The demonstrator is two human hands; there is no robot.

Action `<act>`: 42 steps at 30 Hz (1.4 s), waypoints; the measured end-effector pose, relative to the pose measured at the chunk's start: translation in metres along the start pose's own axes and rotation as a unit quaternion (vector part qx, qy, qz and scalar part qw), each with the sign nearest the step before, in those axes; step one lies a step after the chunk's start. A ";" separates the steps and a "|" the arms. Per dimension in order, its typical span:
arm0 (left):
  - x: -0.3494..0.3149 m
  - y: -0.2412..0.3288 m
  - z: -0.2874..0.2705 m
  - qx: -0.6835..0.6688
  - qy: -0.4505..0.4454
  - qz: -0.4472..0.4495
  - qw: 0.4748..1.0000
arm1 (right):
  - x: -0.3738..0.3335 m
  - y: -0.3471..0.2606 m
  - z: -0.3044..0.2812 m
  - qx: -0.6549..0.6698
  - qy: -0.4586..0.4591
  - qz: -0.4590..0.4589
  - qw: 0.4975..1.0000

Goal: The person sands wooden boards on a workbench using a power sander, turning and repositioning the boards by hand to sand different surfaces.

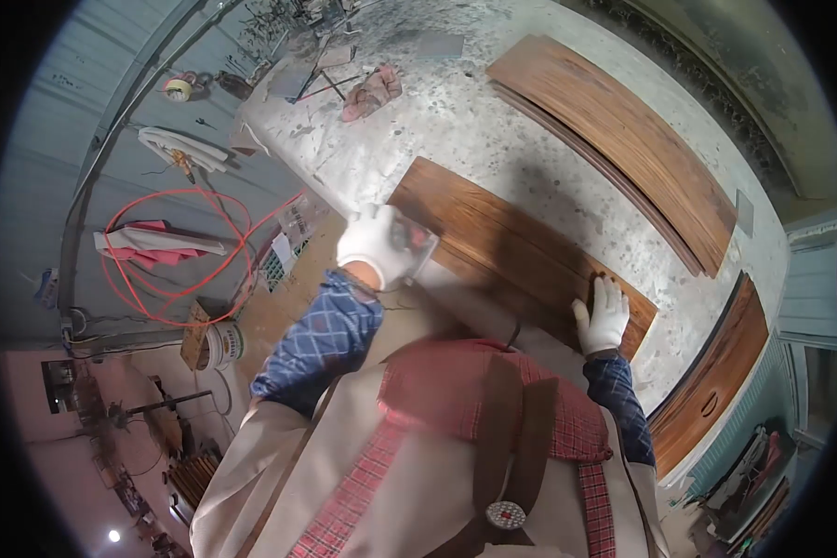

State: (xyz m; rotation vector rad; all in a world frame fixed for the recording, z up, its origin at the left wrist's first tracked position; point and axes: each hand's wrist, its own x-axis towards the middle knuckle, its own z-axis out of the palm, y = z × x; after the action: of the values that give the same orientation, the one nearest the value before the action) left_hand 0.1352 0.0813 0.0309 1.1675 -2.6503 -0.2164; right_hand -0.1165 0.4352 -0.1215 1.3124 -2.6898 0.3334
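Note:
A brown wooden board (502,228) with dark grain lies at a slant across the near side of the worktable. At the board's left end, my left hand (370,244), in a white glove, is closed around a small blurred block-shaped tool (422,244) with a pale flat base and some red on it. The tool's base is at the board's edge; its exact kind does not show. On the right end of the board my right hand (606,316), also gloved in white, rests flat with its fingers stretched out and holds nothing.
Stacked brown boards (623,139) lie at the far right of the spotted grey table (456,112). Another board (711,386) with a small oval mark stands nearer on the right. A pinkish cloth (372,93) sits at the back left. Leftward are a red hose (126,302) and a white bucket (224,344).

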 end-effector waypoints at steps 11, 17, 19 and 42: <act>0.158 -0.024 0.085 0.055 -0.074 0.037 0.995 | 0.005 0.015 0.039 -0.050 -0.037 0.046 0.997; 0.133 -0.067 0.092 0.006 -0.041 0.127 0.991 | 0.013 0.006 0.025 -0.049 -0.060 0.078 0.994; 0.080 -0.081 0.090 -0.003 -0.009 0.124 0.992 | 0.011 0.008 0.025 -0.027 -0.056 0.068 0.996; 0.115 0.135 0.088 -0.019 -0.325 0.185 0.927 | 0.013 0.002 0.024 -0.080 -0.092 0.078 0.989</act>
State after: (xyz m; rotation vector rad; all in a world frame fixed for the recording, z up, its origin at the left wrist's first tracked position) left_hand -0.0593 0.0905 -0.0047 0.6189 -3.3452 -0.6828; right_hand -0.1270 0.4203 -0.1423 1.1427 -2.9088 0.0105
